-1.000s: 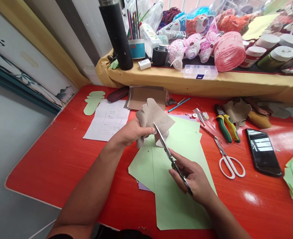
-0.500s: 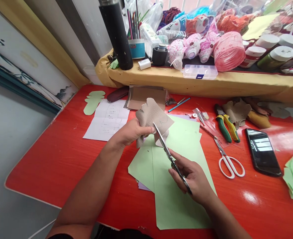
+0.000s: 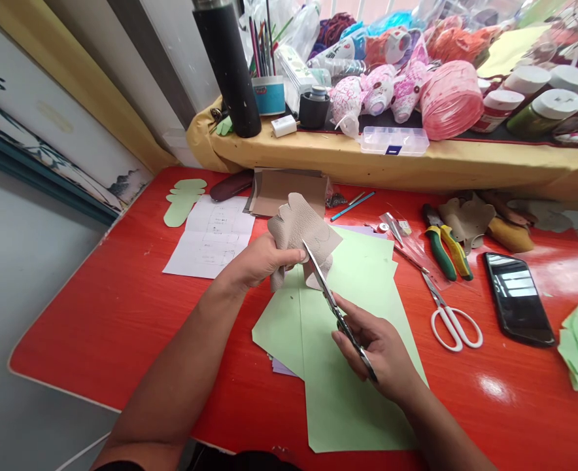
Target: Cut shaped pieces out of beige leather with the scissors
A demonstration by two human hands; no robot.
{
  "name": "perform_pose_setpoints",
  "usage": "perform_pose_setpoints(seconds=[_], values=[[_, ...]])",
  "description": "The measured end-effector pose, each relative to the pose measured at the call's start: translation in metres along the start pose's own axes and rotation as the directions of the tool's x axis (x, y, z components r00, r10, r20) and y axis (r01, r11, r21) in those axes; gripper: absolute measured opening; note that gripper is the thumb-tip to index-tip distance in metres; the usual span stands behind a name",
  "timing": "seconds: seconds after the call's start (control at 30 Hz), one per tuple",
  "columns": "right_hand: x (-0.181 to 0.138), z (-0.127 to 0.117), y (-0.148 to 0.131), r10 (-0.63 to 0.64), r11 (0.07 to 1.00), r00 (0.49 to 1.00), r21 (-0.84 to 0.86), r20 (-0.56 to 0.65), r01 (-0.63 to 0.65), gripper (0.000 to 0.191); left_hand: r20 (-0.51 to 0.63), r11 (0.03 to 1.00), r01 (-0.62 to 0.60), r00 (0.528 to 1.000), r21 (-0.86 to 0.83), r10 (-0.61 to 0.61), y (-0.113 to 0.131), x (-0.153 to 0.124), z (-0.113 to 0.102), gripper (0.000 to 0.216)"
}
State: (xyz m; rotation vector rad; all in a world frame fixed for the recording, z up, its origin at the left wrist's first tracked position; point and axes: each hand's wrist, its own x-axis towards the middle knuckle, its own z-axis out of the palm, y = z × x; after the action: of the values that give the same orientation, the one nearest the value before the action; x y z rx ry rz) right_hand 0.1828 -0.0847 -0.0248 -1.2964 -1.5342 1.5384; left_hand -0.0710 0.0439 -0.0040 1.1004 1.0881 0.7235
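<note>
Left hand: fingers pinching the leather piece, thumb on top. Right hand: fingers wrapped around the handles of the scissors, tip over the leather piece. I place the leather piece above the far end of the green paper. I judge it light, supple, grippy rather than slippery, prone to folding; best pinched close to the blades, thumb clear. On the desk, right of the green paper: white-handled scissors, then a phone.
</note>
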Motion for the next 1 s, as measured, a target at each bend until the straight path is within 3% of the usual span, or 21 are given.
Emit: perform_pose_setpoints(seconds=[0.7, 1.0], values=[[0.0019, 0.0017, 0.0011, -0.025, 1.000, 1.000, -0.010, -0.014, 0.025, 0.063, -0.024, 1.000, -0.012, 1.000, -0.010, 0.011, -0.0039, 0.0024, 0.0008, 0.026], [0.0048, 0.0025, 0.0016, 0.023, 0.999, 1.000, 0.044, -0.002, -0.023, 0.066, -0.025, 1.000, -0.011, 1.000, -0.013, 0.011, -0.0065, 0.0039, 0.0001, 0.027]])
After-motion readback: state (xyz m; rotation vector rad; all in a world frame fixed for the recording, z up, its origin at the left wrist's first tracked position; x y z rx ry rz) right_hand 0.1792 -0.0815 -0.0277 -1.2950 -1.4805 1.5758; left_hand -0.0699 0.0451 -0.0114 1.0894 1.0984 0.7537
